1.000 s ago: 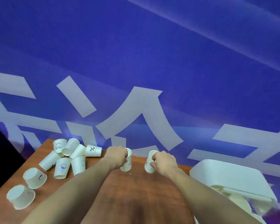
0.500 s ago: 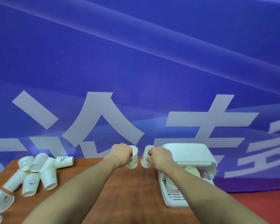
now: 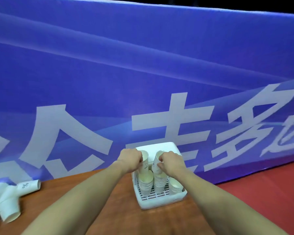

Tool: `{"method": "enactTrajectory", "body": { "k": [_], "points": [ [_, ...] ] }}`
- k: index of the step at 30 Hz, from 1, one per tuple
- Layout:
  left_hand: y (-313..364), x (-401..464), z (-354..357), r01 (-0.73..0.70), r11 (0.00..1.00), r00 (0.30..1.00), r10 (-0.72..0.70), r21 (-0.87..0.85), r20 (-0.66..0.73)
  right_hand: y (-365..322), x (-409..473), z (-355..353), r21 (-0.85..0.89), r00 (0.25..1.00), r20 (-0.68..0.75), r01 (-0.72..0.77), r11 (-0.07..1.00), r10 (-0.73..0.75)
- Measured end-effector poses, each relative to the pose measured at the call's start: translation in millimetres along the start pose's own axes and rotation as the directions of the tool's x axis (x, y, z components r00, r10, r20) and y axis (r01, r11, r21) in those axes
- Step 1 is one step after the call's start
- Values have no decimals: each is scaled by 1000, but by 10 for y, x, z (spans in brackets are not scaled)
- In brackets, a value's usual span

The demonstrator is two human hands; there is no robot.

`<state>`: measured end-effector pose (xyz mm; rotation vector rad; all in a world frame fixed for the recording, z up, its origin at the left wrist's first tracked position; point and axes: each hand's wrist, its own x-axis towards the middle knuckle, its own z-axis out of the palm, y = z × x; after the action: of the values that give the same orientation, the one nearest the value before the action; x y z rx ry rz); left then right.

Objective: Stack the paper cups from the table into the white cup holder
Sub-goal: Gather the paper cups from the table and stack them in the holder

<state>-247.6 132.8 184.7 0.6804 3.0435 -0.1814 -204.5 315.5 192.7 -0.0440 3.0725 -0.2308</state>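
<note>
L hand (image 3: 130, 160) is curled round a cup (image 3: 144, 162), held upright w/ mouth up, just above the L stack (image 3: 145, 183) in the holder (image 3: 161, 201). R hand (image 3: 171, 162) is pinching a 2nd cup (image 3: 157, 162) by the rim, tilted slightly inward, bottom sitting at or just into the top of the mid stack (image 3: 159, 183); exact contact can't be told. The two held cups are just beside each other, small gap betw. them.

Holder is a white slotted tray w/ a white hood (image 3: 157, 146) at the back; it's placed near the table's (image 3: 75, 197) R edge and far edge, front rim well in from the near side. Three stacks are seen inside: L, mid, and a shorter R stack (image 3: 176, 186) close to the tray's R wall. Slotted floor is left bare in front of the stacks.

Loose cups (image 3: 5, 202) are lying on their sides at the table's far L, some cut by the frame edge; one w/ a % mark (image 3: 28, 185) is nearest the far edge. They're well apart from the holder; a wide strip of bare wood is left betw. pile and tray, crossed only by the forearms.

Blue banner (image 3: 143, 73) w/ white characters is standing right behind the table's far edge. Red floor (image 3: 270, 187) is seen past the table's R edge.
</note>
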Motion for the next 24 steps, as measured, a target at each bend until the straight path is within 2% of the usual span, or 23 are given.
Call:
{"method": "enactTrajectory", "body": {
  "k": [14, 24],
  "points": [
    [1328, 498, 36, -169, 985, 986, 169, 43, 0, 1318, -393, 33, 19, 986, 14, -165, 986, 165],
    [1623, 700, 408, -265, 959, 961, 253, 101, 113, 1717, -346, 284, 15, 984, 50, -173, 985, 172]
  ]
}}
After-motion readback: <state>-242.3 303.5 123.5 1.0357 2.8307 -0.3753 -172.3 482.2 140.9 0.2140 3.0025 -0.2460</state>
